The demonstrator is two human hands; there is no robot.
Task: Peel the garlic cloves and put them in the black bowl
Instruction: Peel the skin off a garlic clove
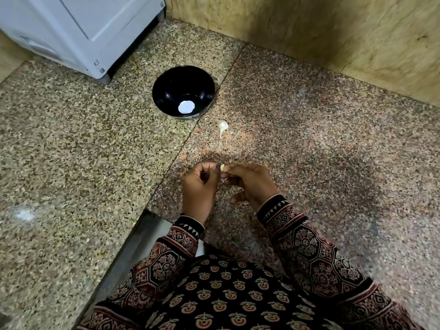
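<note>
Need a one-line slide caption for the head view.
Left hand and right hand pinch a pale garlic clove above the speckled granite counter, round black bowl beyond.

The bowl (171, 91) is glossy black with a round white patch (186, 106) at its bottom; the counter (71, 151) is speckled stone, tan with dark flecks toward its left edge, pinkish-brown toward its right. The nearer garlic clove (222, 166) is pale cream, the second clove (223, 126) beside the bowl white. The sleeves (309, 246) are black with rust-red and cream medallions and white-triangle cuffs.
</note>
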